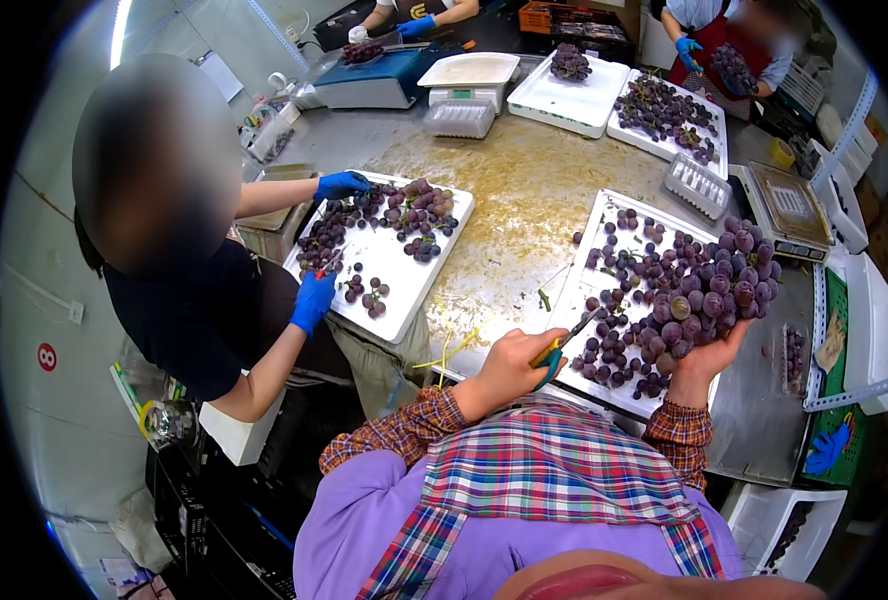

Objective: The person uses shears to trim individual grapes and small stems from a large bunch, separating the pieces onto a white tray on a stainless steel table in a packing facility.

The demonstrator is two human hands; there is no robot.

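Note:
My left hand (516, 372) is closed around the handles of small scissors (548, 352). The handles look orange and teal, and the dark blades point toward the grapes. On my right palm rests a large bunch of purple grapes (716, 288), with the fingers of my right hand (709, 362) curled under it and partly hidden. Beneath the bunch lies a white tray (576, 292), spread with many loose grapes (614, 350) and green stem bits. The scissor tips are close to the loose grapes, left of the bunch.
At left, a co-worker's blue-gloved hands (314, 300) work over another white tray (444, 262) of grapes. Clear plastic punnets (697, 186), weighing scales (470, 72) and further trays (564, 105) stand farther off. Other people work across the metal table (509, 180). A blue glove (828, 446) hangs at right.

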